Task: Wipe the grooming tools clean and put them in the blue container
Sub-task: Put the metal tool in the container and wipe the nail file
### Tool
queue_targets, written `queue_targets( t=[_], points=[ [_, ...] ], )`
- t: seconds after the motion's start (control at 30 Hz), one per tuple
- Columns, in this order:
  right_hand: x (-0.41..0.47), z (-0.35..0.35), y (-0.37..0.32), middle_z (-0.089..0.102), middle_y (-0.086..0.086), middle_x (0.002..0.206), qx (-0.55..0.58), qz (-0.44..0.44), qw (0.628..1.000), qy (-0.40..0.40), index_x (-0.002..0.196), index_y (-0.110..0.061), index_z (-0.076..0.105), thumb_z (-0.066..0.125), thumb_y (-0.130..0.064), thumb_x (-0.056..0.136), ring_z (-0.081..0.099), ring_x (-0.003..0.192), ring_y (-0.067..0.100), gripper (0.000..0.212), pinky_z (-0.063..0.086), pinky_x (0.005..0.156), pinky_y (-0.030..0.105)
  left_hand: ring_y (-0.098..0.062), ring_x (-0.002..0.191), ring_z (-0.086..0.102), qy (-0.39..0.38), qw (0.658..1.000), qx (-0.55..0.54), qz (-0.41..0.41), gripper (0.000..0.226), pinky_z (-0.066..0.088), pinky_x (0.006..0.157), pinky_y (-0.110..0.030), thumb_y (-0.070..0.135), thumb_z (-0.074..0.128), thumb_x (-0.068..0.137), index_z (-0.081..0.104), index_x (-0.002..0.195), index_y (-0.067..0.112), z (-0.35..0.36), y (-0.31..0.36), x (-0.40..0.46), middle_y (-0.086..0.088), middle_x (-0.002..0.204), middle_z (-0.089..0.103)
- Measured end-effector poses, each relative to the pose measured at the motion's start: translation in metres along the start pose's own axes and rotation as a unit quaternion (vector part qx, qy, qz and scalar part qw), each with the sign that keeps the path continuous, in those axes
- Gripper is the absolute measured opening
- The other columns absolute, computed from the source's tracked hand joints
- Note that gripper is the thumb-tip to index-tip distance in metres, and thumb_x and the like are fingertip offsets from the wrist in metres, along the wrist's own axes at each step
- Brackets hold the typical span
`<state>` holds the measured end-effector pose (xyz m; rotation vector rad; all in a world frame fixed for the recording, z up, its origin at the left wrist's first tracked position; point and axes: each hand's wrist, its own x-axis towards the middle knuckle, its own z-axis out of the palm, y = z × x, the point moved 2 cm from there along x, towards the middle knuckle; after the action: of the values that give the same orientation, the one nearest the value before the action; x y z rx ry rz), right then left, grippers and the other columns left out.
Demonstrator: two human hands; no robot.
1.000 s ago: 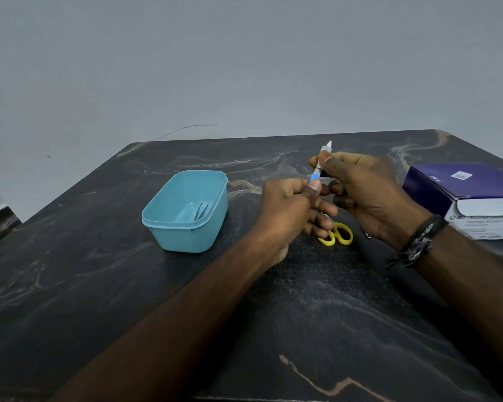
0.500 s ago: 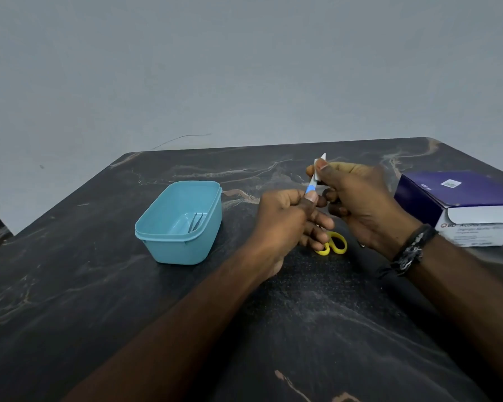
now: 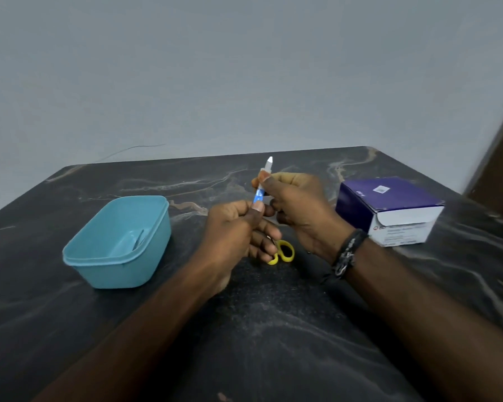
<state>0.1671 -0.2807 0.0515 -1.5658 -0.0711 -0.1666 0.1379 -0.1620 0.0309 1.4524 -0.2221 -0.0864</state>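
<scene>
Head view: both hands (image 3: pixel 273 216) pinch the upright grooming tool (image 3: pixel 263 181); blue container (image 3: pixel 116 242) lies nearer the left hand (image 3: pixel 233 230).

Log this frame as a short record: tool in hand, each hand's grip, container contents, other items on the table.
tool: slim blue-and-white tool, tilted upright
left hand: pinches its lower end
right hand: grips its middle
container: holds a thin metal tool
scissors: yellow handles on table, under the hands
box: purple-white, right
</scene>
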Motion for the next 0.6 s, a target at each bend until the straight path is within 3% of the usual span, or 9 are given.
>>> queue_targets(
  t=[0.13,0.27,0.37,0.6],
  points=[
    [-0.004,0.007,0.003,0.066,0.016,0.080,-0.001,0.008,0.999,-0.044,0.091,0.004,0.071,0.065,-0.025,0.093,0.059,0.070,0.019,0.030,0.048,0.059,0.025,-0.018,0.046,0.059,0.019,1.000,0.004,0.003,0.029,0.049,0.042,-0.026,0.023,0.047,0.102,0.064,0.094,0.002,-0.004,0.000,0.001,-0.011,0.063,0.067],
    [-0.001,0.001,-0.002,0.068,-0.001,0.071,-0.015,-0.005,1.000,0.003,0.085,-0.009,0.075,0.063,-0.028,0.094,0.048,0.048,0.004,0.025,0.037,0.043,0.017,-0.017,0.046,0.059,-0.002,1.000,0.012,-0.006,0.026,0.049,0.041,-0.025,0.023,0.048,0.102,0.063,0.095,0.004,-0.002,-0.001,0.000,-0.010,0.064,0.067],
    [0.003,-0.007,-0.004,0.067,-0.015,0.063,-0.005,-0.016,0.999,0.041,0.088,-0.009,0.075,0.062,-0.030,0.094,0.042,0.044,0.001,0.026,0.034,0.043,0.018,-0.017,0.045,0.059,-0.019,1.000,0.017,-0.011,0.024,0.050,0.041,-0.025,0.021,0.047,0.102,0.063,0.095,0.003,0.002,-0.001,-0.001,-0.010,0.064,0.068],
    [-0.003,0.006,0.003,0.070,0.007,0.077,-0.008,-0.013,0.999,-0.035,0.086,-0.005,0.074,0.062,-0.027,0.094,0.058,0.056,0.005,0.026,0.045,0.049,0.017,-0.016,0.045,0.058,0.017,1.000,0.012,0.000,0.027,0.049,0.041,-0.025,0.022,0.048,0.102,0.065,0.096,0.003,-0.003,0.000,0.000,-0.009,0.062,0.066]
  ],
)
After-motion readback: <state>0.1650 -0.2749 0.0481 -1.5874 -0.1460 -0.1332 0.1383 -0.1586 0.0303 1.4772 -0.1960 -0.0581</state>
